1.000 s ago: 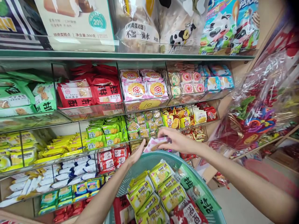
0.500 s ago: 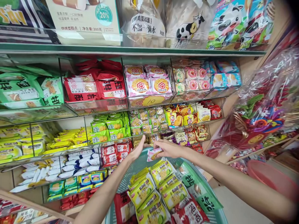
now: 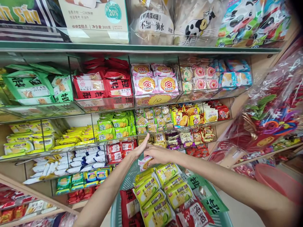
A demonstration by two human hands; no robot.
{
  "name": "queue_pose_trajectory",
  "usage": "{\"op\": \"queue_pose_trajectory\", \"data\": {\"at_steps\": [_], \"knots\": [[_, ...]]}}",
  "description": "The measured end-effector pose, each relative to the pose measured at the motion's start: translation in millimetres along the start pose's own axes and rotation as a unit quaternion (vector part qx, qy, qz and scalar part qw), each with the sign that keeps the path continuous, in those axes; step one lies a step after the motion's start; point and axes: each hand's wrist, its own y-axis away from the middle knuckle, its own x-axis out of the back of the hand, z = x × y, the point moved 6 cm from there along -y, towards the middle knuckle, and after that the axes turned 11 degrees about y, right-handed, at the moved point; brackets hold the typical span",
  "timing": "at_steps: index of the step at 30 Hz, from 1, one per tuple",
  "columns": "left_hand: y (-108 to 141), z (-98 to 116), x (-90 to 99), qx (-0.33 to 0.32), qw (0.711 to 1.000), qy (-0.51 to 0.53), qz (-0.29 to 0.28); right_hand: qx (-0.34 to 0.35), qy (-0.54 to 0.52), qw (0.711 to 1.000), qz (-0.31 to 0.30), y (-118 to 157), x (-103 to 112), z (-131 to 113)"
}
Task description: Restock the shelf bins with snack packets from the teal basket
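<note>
Near the middle of the view, my right hand point(image 3: 157, 154) is closed on a small pink-and-white packet point(image 3: 145, 163), above the far part of a teal basket point(image 3: 115, 201). My left hand point(image 3: 142, 147) is beside it, edge-on, with its fingers stretched toward the shelf; no item shows in it. The two hands overlap or touch at the fingers. In the basket lie several yellow lemon packets point(image 3: 158, 214), a red packet point(image 3: 195, 214), a dark red packet point(image 3: 129, 206) and a green packet point(image 3: 208, 195).
Shelves of packaged snacks stand ahead, with a glass shelf edge point(image 3: 142, 48) across the top. Pink round-biscuit packs point(image 3: 146, 84) sit mid-shelf. At the right are a clear-wrapped bouquet point(image 3: 265, 119) and a red tub point(image 3: 276, 181).
My right hand has moved left with the pink-and-white packet, closer to my left hand. The shelves and basket appear shifted slightly right in the view.
</note>
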Motion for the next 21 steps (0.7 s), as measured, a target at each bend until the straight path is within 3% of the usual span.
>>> {"op": "queue_pose_trajectory", "data": {"at_steps": [7, 21], "knots": [[2.8, -9.7, -2.0, 0.065, 0.994, 0.088, -0.026, -0.044, -0.013, 0.995, -0.09, -19.6, -31.3, -11.8], [3.7, -19.1, 3.4, 0.059, 0.996, 0.071, -0.015, -0.057, -0.043, 0.994, -0.078, -29.4, -49.1, -16.0]]}}
